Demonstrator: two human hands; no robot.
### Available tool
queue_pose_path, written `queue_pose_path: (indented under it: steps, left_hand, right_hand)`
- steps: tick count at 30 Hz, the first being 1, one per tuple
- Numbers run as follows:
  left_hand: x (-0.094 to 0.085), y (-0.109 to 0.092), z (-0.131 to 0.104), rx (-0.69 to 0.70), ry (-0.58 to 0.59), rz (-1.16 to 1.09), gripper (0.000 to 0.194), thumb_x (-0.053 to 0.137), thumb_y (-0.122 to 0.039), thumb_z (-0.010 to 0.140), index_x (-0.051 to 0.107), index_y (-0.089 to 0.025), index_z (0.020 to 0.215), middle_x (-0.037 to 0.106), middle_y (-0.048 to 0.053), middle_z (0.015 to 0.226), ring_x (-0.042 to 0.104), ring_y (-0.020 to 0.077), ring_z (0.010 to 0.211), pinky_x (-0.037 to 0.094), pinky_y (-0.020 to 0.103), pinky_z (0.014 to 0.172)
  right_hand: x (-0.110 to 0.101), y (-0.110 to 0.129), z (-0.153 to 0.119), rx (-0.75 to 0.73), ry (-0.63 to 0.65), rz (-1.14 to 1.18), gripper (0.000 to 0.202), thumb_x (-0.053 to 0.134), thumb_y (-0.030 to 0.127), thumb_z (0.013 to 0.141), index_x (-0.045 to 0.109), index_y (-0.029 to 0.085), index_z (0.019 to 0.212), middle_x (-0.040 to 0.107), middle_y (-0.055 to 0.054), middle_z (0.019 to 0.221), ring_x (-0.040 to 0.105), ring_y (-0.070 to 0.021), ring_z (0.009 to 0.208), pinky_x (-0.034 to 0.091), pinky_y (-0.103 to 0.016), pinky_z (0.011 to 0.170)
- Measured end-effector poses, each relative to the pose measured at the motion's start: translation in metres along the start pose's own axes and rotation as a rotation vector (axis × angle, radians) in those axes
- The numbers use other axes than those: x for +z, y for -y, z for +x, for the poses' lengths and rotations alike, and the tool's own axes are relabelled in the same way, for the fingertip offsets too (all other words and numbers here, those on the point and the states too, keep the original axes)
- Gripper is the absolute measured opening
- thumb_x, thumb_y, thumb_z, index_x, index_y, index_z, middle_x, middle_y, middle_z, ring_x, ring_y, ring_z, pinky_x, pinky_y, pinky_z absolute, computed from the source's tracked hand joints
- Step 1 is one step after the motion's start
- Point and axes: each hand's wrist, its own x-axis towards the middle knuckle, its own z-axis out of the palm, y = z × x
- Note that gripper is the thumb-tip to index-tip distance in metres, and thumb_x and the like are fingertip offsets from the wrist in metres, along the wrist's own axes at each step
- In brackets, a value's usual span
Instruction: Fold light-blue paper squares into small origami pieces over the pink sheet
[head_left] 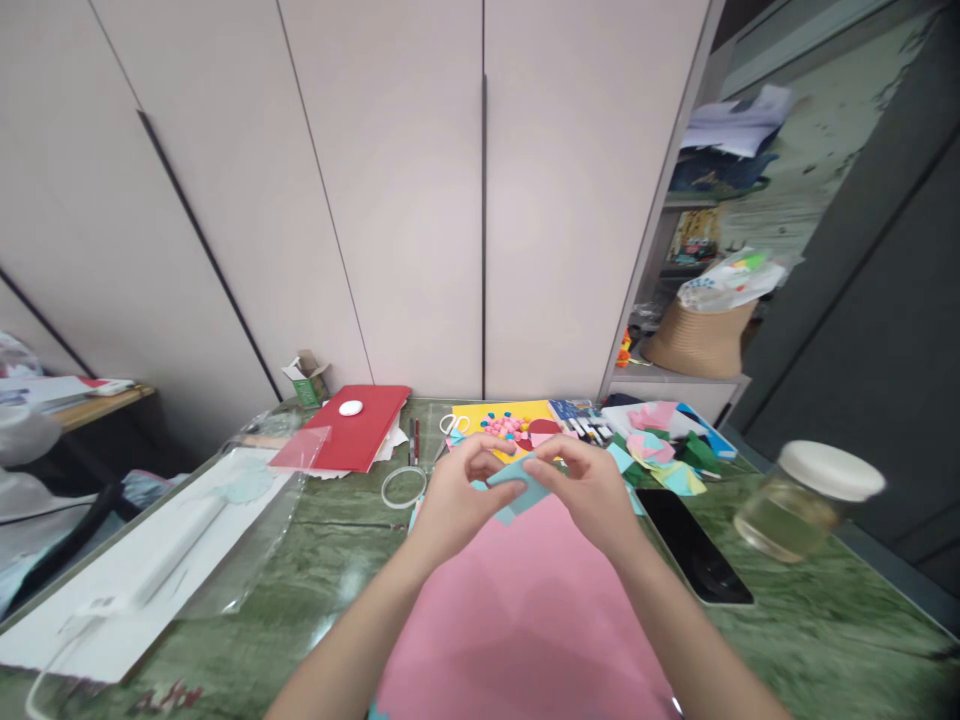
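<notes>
I'm watching both hands on the head feed. The small light-blue paper [531,493] is up between them, over the far part of a big pink sheet [517,620] that lies on the green table [840,640]. Can't tell if the paper touches the sheet.

Grip: left hand [457,497] has thumb and fingers closed on the paper's left end. Right hand [598,488] pinches its upper right part, thumb and fingertips together on it. Neither hand is nearer; both are on it.

Key relation: the paper's long axis looks slanted, near-left to far-right, running roughly from one pinch to the other. Its lower edge hangs toward me. It looks doubled over, but fingers cover a good part, so I can't confirm the layers.

Around: phone [694,545] flat just right of the right wrist, lidded jar [806,500] further right. Paper scraps [664,455] sit beyond the phone. Past the hands: yellow sheet [541,409] with small pink pieces [501,428] on it, white-handled scissors [454,424] by its left edge. White ring [385,487] left of the left hand, red folder [367,430] behind that.

In the way: mostly the fingers, which block my view of the paper's ends. The phone is the closest hard thing to the right forearm.
</notes>
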Motion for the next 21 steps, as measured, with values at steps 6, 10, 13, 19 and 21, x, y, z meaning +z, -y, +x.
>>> queue_pose_path:
  steps: [6,10,13,19,21]
  left_hand:
    - [0.0019,-0.0041,-0.0024,0.007,-0.037,0.022,0.023,0.060,-0.010,0.067,0.055,-0.020,0.087,0.056,-0.004,0.065,0.054,0.0103,0.062,0.042,0.021,0.057]
    - [0.0034,-0.0044,-0.0031,0.040,-0.044,0.055,0.026,0.059,-0.009,0.066,0.055,-0.020,0.090,0.060,0.000,0.079,0.056,0.0122,0.072,0.044,0.024,0.064]
    - [0.0028,-0.0025,-0.0014,0.037,-0.028,0.055,0.023,0.061,-0.011,0.066,0.055,-0.018,0.087,0.061,0.002,0.082,0.057,0.0136,0.074,0.044,0.026,0.067]
    - [0.0003,-0.0003,0.0010,-0.005,0.006,-0.003,0.016,0.064,-0.017,0.067,0.055,-0.016,0.080,0.055,-0.002,0.064,0.053,0.0110,0.061,0.042,0.024,0.059]
    - [0.0000,-0.0009,0.0013,-0.009,-0.016,-0.004,0.015,0.065,-0.017,0.066,0.056,-0.016,0.078,0.052,-0.004,0.061,0.050,0.0098,0.058,0.040,0.022,0.057]
  right_hand:
    - [0.0021,-0.0021,-0.0005,0.017,0.021,0.043,0.010,0.061,0.028,0.076,0.061,0.019,0.071,0.059,0.000,0.069,0.054,-0.0151,0.069,0.041,-0.026,0.065]
    - [0.0010,-0.0020,-0.0008,-0.004,-0.022,0.057,0.011,0.062,0.028,0.075,0.061,0.019,0.069,0.059,0.000,0.067,0.054,-0.0144,0.068,0.041,-0.026,0.064]
    - [-0.0007,-0.0027,-0.0003,0.015,-0.081,0.100,0.012,0.062,0.030,0.075,0.060,0.019,0.069,0.059,0.000,0.067,0.054,-0.0147,0.067,0.042,-0.025,0.060]
    - [-0.0033,-0.0010,0.0015,0.111,0.006,0.196,0.014,0.063,0.031,0.073,0.060,0.019,0.080,0.062,-0.002,0.073,0.058,-0.0169,0.069,0.045,-0.026,0.058]
    - [-0.0035,-0.0004,0.0021,0.106,0.051,0.176,0.011,0.064,0.029,0.072,0.061,0.018,0.075,0.062,-0.002,0.072,0.058,-0.0165,0.069,0.044,-0.026,0.059]
